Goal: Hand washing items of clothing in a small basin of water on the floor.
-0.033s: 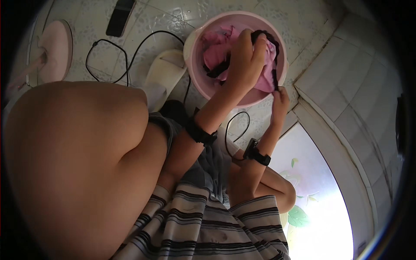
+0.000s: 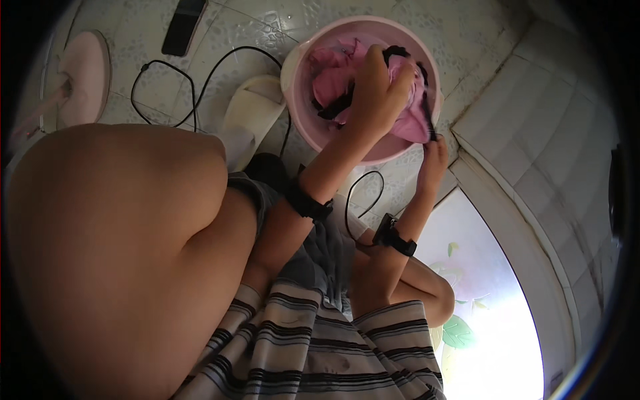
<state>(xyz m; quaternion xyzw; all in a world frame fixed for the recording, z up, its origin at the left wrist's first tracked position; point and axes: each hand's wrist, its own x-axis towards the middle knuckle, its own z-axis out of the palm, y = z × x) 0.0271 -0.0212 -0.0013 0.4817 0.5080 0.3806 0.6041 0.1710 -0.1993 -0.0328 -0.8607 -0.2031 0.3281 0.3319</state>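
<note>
A pink garment with black trim point(image 2: 410, 125) lies bunched inside a round pink basin point(image 2: 297, 117) at the upper middle. My left hand point(image 2: 381, 97) reaches over the basin, its fingers curled round the cloth near the black edging. Lower on the right, by the basin's rim, my right hand point(image 2: 435, 157) pinches the end of a black strip of the garment and draws it taut. My left hand hides part of the cloth, so how the fingers grip it shows only in part.
A white slipper point(image 2: 257, 103) stands left of the basin beside a looped black cable point(image 2: 193, 100). A dark phone point(image 2: 185, 28) lies on the tiled floor. The round base of a pink stand point(image 2: 87, 80) is far left. A tiled wall point(image 2: 533, 127) rises at right.
My right hand has moved slightly right and down, carrying the black strip toward the basin's rim. The left hand keeps nearly the same place.
</note>
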